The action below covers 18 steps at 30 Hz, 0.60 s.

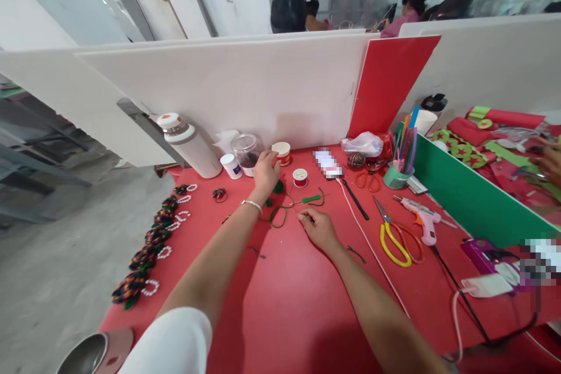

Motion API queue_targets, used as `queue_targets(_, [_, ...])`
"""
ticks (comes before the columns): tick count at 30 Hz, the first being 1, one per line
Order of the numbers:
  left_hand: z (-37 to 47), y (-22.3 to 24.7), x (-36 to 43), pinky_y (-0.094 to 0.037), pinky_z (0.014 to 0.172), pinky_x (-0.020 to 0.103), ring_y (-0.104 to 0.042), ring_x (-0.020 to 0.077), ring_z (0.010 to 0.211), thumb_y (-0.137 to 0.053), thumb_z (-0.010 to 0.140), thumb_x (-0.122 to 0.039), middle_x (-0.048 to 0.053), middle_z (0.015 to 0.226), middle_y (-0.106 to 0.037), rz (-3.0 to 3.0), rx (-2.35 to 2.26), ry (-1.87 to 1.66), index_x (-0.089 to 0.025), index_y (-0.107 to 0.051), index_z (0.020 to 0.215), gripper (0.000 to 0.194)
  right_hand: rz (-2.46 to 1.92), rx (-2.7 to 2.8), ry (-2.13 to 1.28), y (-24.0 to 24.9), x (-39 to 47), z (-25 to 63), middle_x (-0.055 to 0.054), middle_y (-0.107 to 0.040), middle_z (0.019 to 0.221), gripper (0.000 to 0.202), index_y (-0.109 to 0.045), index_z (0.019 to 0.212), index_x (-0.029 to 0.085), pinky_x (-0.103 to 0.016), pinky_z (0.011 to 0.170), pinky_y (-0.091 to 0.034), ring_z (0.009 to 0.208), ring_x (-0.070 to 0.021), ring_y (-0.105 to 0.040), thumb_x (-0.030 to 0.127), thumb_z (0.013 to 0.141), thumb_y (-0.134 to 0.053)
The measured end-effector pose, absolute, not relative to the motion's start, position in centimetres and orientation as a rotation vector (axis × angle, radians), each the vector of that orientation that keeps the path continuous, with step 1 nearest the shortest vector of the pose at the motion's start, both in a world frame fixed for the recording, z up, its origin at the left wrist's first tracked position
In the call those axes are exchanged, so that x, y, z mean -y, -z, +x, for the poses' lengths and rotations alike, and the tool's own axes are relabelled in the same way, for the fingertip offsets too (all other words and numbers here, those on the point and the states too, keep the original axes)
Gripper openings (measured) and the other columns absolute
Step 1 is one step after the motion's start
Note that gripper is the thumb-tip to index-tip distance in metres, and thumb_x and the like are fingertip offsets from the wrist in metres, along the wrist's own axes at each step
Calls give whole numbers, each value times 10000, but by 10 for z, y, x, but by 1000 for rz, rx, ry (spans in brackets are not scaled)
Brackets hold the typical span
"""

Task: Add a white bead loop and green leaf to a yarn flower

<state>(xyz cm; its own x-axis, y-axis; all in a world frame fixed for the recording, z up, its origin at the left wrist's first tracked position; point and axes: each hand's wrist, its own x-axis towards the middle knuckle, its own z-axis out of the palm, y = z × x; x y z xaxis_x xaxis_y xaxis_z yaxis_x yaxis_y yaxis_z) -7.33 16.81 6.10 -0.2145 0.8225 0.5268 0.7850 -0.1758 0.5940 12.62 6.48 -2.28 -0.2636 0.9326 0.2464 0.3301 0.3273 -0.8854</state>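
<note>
Head view: a green-handled tool (311, 199) is seen just beyond the right hand (319, 227), toward the far edge of the red table (280, 304), its long axis roughly parallel to that edge. The left hand (266, 174), farther off, is held beside a paper cup (281, 155). Green yarn (284, 217) is looped between the hands. Fingers are curled; whether anything is pinched cannot be told. The table is backed by a white partition (241, 87).

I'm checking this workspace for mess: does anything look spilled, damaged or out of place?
I see nothing spilled or damaged on the red table. Slightly untidy: green yarn lies in loose loops beside the right hand, and a stray dark strand lies near that forearm. The white thermos seems to lean, probably lens distortion.
</note>
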Motion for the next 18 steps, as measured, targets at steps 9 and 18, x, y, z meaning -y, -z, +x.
queue_targets(9, [-77,-83,-244,-506,851,347,-663,311,1078,-652,866,-373,185,1192,-697,2003,-2275,-432,-144,-691,1145,363,-1155,1800,-913,20,-64,124,21,-604,627,239,-705,833,203,-224,581,-376,568,-128,-531,348,938,-548])
queue_targets(18, [-72,-120,-174,-481,765,293,-674,258,1020,-561,925,-314,135,1158,-710,2281,-2203,-506,-169,-706,994,217,-1177,1867,-799,23,-65,124,1,-657,679,214,-709,854,209,-232,631,-423,628,-145,-583,299,947,-540])
